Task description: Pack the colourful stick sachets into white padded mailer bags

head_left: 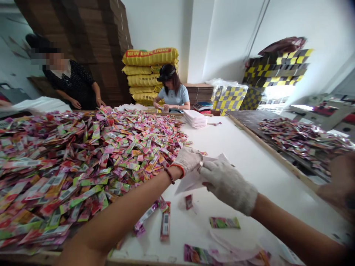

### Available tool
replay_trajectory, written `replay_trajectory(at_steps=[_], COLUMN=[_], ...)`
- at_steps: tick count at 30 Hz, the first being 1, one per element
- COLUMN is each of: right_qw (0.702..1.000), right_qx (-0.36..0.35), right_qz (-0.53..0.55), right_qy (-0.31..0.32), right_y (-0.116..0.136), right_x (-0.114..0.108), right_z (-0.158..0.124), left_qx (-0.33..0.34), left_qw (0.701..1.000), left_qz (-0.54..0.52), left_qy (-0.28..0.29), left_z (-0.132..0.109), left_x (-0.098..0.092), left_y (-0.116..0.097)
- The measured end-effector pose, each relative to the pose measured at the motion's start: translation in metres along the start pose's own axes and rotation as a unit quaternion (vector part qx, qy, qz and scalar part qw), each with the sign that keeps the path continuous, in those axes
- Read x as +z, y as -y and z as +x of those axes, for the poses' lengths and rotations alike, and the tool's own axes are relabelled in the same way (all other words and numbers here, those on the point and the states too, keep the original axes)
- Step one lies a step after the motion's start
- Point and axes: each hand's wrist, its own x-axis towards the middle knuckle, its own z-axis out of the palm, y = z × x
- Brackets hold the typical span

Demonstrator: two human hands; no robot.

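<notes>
My left hand (189,160), in a white knitted glove with an orange cuff, is closed on the far side of a thin white sheet (188,183). From the right, my right hand (230,183), gloved too, grips the same sheet with curled fingers. The two hands nearly meet over it; whether it is a flat sheet or a bag I cannot tell. Just below it on the white tabletop lies a small dark red packet (189,202). Nearer to me are a red packet with a barcode (165,222) and a green and purple packet (224,222).
A large heap of colourful packets (91,159) covers the table's left side. Folded white sheets (195,119) are stacked at the far end. Two co-workers (173,92) are across the table. A wooden edge (266,147) divides off another packet pile (302,142) at right.
</notes>
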Motion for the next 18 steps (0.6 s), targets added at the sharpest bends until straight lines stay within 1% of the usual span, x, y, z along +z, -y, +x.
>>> replay_trajectory(at_steps=[1,2,4,5,6,7,8,9,11,12,13,14,15,16,18], right_qw=[1.000,0.999,0.988,0.981,0.977,0.979,0.985,0.988,0.978,0.968,0.960,0.958,0.960,0.966,0.979], right_qx=[0.005,0.017,0.059,0.083,0.109,0.131,0.145,0.153,0.150,0.139,0.129,0.125,0.131,0.142,0.162], right_qz=[0.016,0.050,0.122,0.136,0.126,0.095,0.050,-0.002,-0.101,-0.138,-0.162,-0.170,-0.162,-0.141,-0.059], right_qy=[0.009,-0.003,-0.077,-0.113,-0.131,-0.121,-0.084,-0.025,0.107,0.158,0.189,0.196,0.184,0.163,0.112], right_y=[0.001,0.000,-0.005,-0.009,-0.012,-0.016,-0.019,-0.021,-0.022,-0.021,-0.019,-0.017,-0.014,-0.012,-0.009], right_x=[0.001,-0.001,-0.008,-0.012,-0.016,-0.019,-0.021,-0.022,-0.021,-0.020,-0.019,-0.017,-0.015,-0.010,0.005], right_z=[0.000,-0.001,-0.009,-0.014,-0.018,-0.022,-0.024,-0.024,-0.021,-0.019,-0.017,-0.015,-0.014,-0.013,-0.009], left_qx=[0.003,0.009,0.029,0.041,0.055,0.067,0.079,0.091,0.106,0.108,0.106,0.105,0.107,0.113,0.132], left_qw=[1.000,1.000,0.999,0.998,0.997,0.996,0.994,0.992,0.989,0.988,0.987,0.987,0.988,0.987,0.985], left_qz=[-0.002,0.002,0.024,0.036,0.046,0.054,0.063,0.073,0.095,0.105,0.112,0.113,0.109,0.104,0.097], left_qy=[0.009,0.017,0.025,0.028,0.029,0.030,0.034,0.038,0.041,0.038,0.036,0.036,0.038,0.043,0.049], left_z=[-0.001,-0.002,-0.005,-0.006,-0.008,-0.009,-0.010,-0.011,-0.014,-0.015,-0.017,-0.018,-0.020,-0.022,-0.025], left_x=[0.001,0.001,-0.002,-0.003,-0.005,-0.006,-0.007,-0.007,-0.005,-0.004,-0.002,0.001,0.004,0.008,0.016], left_y=[0.001,0.003,0.007,0.009,0.011,0.012,0.013,0.013,0.014,0.014,0.014,0.014,0.014,0.014,0.014])
